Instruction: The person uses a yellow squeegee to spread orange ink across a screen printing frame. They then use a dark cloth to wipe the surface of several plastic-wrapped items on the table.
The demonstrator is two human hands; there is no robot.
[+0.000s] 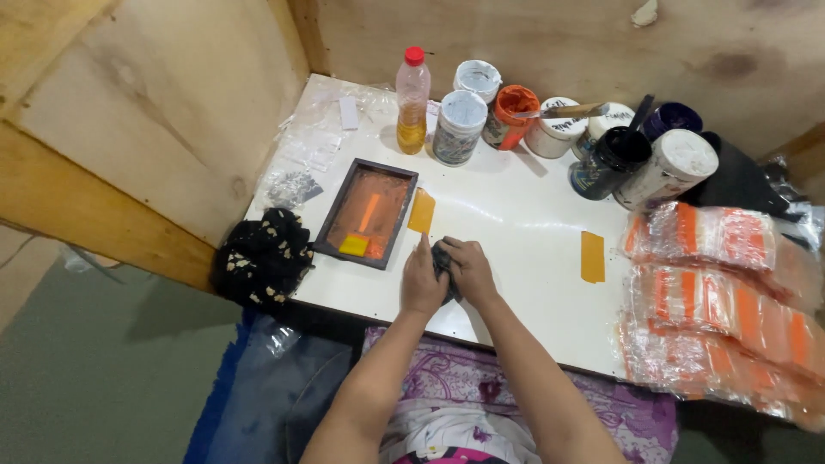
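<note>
While we look down from the head camera, both hands meet near the front edge of the white table (pixel 516 215). Left hand (pixel 421 279) and right hand (pixel 468 268) are curled around a small dark cloth (pixel 444 258), bunched between them and pressed to the tabletop; fingers closed on it, only a scrap of the cloth showing. Just left of the hands lies a dark-framed printing screen (pixel 368 212) stained orange (a yellow patch sits at its near end). An amber squeegee-like card (pixel 421 211) rests beside the frame's right edge, a second amber piece (pixel 593 256) well apart to the right. Along the back we note a red-capped bottle (pixel 412 99) of yellowish liquid and a row of paint jars (pixel 460 126). Stacked bags of orange-striped items (pixel 713 283) fill the right side. A black patterned rag (pixel 262 258) hangs at the left corner.
</note>
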